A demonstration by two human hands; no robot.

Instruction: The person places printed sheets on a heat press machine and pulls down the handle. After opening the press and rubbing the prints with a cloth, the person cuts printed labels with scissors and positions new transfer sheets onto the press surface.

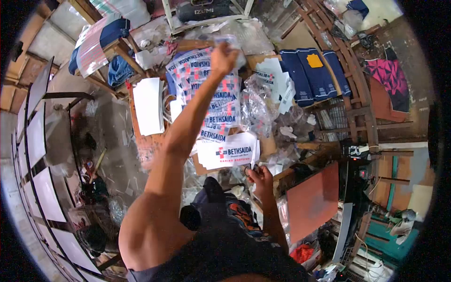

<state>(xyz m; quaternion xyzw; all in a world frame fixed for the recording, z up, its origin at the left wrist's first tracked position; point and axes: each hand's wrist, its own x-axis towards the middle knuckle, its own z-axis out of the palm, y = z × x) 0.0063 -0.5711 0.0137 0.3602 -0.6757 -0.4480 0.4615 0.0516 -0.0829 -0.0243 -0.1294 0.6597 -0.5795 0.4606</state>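
Crowding printed sheets (223, 101), crumpled plastic (257, 105)

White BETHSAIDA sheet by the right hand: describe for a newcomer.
Find the cluttered brown work surface. At its near edge, beside the right hand, lies a white sheet with dark-blue BETHSAIDA lettering. It shows the name once, above red print, unlike the heaped blue-and-red prints repeating it beyond.

BETHSAIDA on sheets (229, 151), IZUMI on black tank (203, 11)
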